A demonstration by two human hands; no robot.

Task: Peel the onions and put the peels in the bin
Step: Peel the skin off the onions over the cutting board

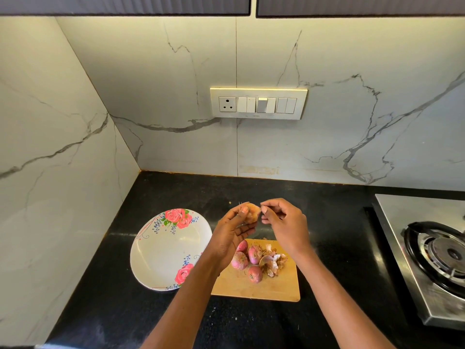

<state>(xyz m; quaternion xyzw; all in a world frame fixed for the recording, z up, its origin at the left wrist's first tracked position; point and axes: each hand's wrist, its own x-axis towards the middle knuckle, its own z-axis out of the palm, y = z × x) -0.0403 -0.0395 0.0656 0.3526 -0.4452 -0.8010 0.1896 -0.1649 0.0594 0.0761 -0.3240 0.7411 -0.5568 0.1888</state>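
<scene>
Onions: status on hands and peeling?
Left hand holds an onion; right hand pinches its skin. Four onions and a peel pile on the cutting board. No bin in view.

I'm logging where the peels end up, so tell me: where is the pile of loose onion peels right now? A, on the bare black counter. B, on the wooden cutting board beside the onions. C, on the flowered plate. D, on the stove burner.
B: the loose peels lie on the wooden cutting board, right of the onions; the flowered plate holds none.
</scene>
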